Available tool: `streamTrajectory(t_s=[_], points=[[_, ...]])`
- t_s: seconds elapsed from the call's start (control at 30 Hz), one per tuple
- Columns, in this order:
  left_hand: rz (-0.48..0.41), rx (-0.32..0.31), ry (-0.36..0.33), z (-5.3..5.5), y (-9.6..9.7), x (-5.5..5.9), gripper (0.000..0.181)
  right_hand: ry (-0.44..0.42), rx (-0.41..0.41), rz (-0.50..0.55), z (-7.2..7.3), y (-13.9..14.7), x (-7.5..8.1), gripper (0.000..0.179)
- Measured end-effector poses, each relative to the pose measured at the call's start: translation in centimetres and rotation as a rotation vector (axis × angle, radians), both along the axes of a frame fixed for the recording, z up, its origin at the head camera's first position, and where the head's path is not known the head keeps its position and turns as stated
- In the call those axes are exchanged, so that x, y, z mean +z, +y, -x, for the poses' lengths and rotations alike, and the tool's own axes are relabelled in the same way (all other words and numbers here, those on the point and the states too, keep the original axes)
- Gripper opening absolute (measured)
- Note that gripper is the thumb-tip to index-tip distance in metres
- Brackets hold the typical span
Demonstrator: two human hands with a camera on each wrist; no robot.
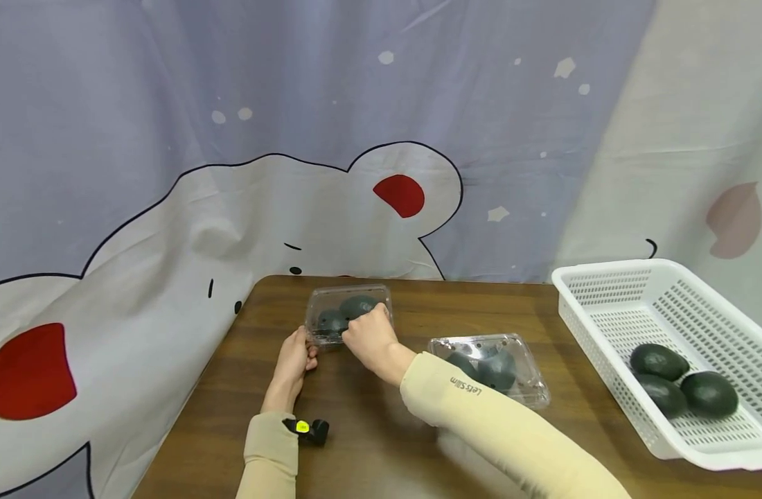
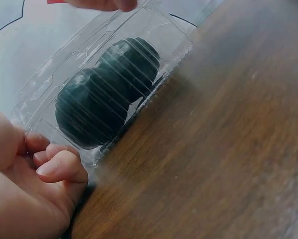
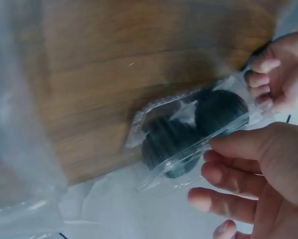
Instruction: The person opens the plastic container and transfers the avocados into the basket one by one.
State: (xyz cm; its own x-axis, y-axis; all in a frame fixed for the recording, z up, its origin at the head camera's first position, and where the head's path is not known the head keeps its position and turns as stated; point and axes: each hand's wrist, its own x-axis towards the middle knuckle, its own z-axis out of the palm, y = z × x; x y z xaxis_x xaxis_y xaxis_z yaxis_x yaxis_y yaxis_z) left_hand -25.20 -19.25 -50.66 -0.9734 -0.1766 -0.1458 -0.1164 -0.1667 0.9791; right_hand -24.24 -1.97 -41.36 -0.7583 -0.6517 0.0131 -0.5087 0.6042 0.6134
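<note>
My left hand has this clear box pinched by a corner, far left on the table, avocados inside. Right hand: fingers loosely bent at its edge, can't tell if they're gripping.

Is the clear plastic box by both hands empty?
Not empty: two dark-green rounded fruits show through the clear plastic box.

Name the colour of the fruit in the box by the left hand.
The fruit is dark green, clearest in the left wrist view.
</note>
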Motion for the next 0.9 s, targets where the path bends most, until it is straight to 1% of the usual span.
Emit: streamTrajectory(t_s=[0.07,0.17,0.33,0.4,0.53,0.67,0.73,0.87,0.9], points=[[0.0,-0.008,-0.003,0.0,0.0,-0.1,0.032,0.011,-0.02,-0.034,0.0,0.1,0.1,0.036],[0.015,-0.025,-0.003,0.0,-0.1,-0.1,0.031,0.035,-0.014,-0.048,0.1,0.1,-0.2,0.036],[0.023,-0.021,-0.008,0.1,-0.2,0.0,0.029,0.064,0.034,-0.012,0.7,-0.2,-0.6,0.037],[0.014,-0.015,-0.012,0.2,-0.2,0.1,0.027,0.052,0.035,0.023,0.9,-0.2,-0.5,0.035],[0.003,-0.01,-0.016,0.1,-0.2,0.2,0.025,0.019,0.018,0.108,1.3,0.1,0.3,0.023],[-0.002,0.008,-0.022,0.1,-0.3,0.3,0.025,0.019,0.018,0.198,1.7,0.4,1.7,0.019],[-0.026,0.01,-0.023,0.1,-0.4,0.3,0.024,0.021,0.025,0.235,1.9,0.4,2.2,0.017],[-0.062,0.0,-0.029,0.0,-0.4,0.2,0.025,0.018,0.026,0.254,2.1,0.7,2.9,0.012],[-0.055,-0.006,-0.031,0.0,-0.4,0.3,0.027,0.019,0.024,0.258,2.1,0.7,3.0,0.011]])
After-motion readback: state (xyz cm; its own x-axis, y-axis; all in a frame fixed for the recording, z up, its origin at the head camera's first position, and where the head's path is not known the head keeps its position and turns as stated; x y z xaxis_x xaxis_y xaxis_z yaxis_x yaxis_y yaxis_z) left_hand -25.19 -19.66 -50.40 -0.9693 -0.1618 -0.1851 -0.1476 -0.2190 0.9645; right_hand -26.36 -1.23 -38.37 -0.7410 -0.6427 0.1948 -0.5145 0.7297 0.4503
